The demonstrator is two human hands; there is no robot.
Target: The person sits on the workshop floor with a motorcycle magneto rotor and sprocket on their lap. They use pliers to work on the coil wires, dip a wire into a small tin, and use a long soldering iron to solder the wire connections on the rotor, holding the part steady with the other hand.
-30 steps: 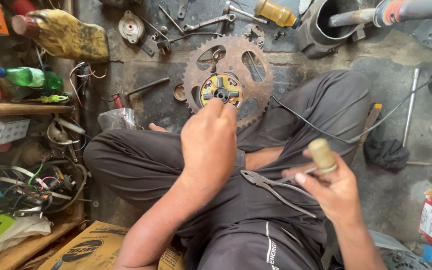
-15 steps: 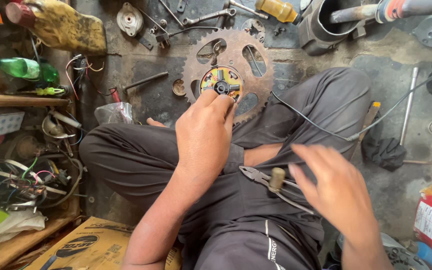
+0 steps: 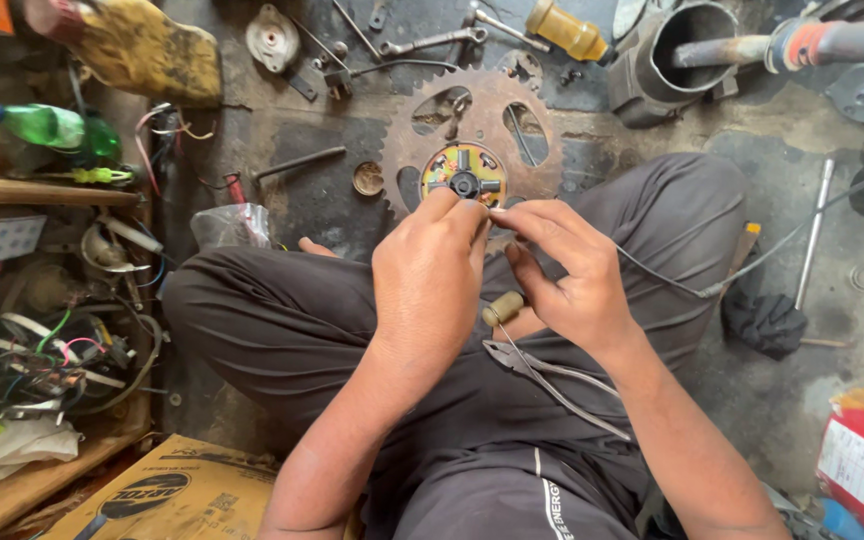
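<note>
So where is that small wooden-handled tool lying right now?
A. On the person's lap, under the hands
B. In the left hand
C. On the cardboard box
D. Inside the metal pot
A: the wooden-handled tool lies loose on the dark trousers, below the left hand and right hand, which meet at the small round part.

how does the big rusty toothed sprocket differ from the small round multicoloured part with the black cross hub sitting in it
The big rusty toothed sprocket is far wider than the small round multicoloured part with the black cross hub, which sits inside it. The sprocket is plain brown metal with large cut-outs and edge teeth; the small part shows yellow, green and orange patches. The left hand and right hand meet at the small part, not at the sprocket's rim. Both are round and lie flat.
</note>
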